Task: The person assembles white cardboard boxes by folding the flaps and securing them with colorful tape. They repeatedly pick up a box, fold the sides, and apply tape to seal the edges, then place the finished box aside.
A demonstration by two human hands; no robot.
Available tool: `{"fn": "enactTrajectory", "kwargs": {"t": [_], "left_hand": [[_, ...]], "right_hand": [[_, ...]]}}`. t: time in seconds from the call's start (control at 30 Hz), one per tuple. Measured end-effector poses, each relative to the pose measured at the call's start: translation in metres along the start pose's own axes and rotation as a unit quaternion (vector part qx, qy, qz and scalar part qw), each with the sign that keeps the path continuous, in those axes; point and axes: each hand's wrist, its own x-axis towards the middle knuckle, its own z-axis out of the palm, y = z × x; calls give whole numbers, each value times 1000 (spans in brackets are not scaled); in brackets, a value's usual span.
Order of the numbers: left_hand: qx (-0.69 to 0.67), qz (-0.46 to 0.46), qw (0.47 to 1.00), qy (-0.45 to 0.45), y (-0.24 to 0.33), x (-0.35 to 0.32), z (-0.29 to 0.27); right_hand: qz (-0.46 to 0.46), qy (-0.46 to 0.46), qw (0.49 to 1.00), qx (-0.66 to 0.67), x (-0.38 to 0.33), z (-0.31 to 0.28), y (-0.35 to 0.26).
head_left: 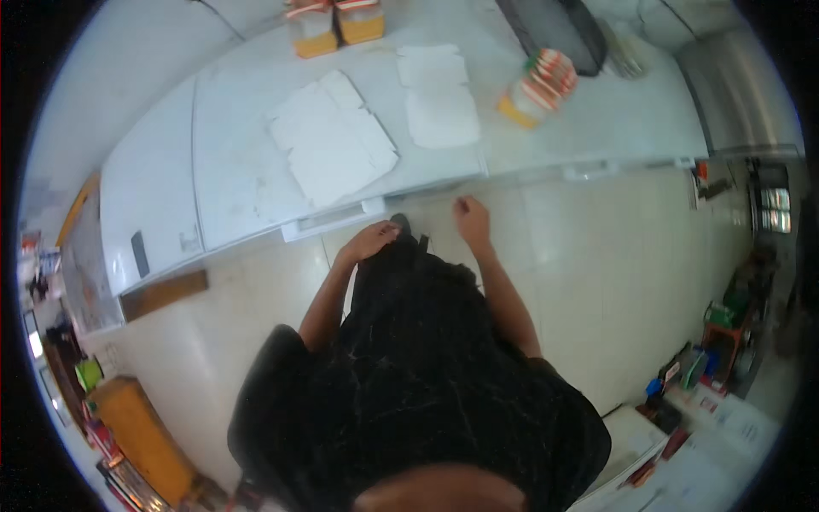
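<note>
My left hand (pixel 372 241) lies against the front of my dark clothing, its fingers fairly straight and nothing visible in them. Just off the counter's front edge, my right hand (pixel 471 217) hangs with its fingers curled in, and I see nothing held there. Ahead of both hands, a flat white notched card sheet (pixel 333 141) lies at an angle on the white freezer-like counter (pixel 230 154). Beside it on the right is a narrower notched card sheet (pixel 439 98). A red-and-white striped pack with an orange base (pixel 537 88) stands farther right, somewhat blurred.
Two similar striped packs (pixel 337 30) stand at the back. A dark grey tray (pixel 559 32) lies at the far right, next to a clear, shiny item (pixel 625 51). A yellow-orange box (pixel 145 439) sits low at left. Behind me at right stands another white surface (pixel 725 452).
</note>
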Motion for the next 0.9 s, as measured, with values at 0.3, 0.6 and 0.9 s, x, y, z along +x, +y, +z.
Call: {"fn": "enactTrajectory", "kwargs": {"t": [0.3, 0.6, 0.9], "left_hand": [[59, 227, 908, 348, 86, 201, -291], [264, -27, 674, 689, 171, 341, -377], [50, 122, 769, 625, 159, 290, -339]], "right_hand": [[8, 96, 989, -113, 464, 213, -99], [43, 30, 992, -118, 528, 227, -142], [-88, -216, 896, 379, 522, 181, -87]]}}
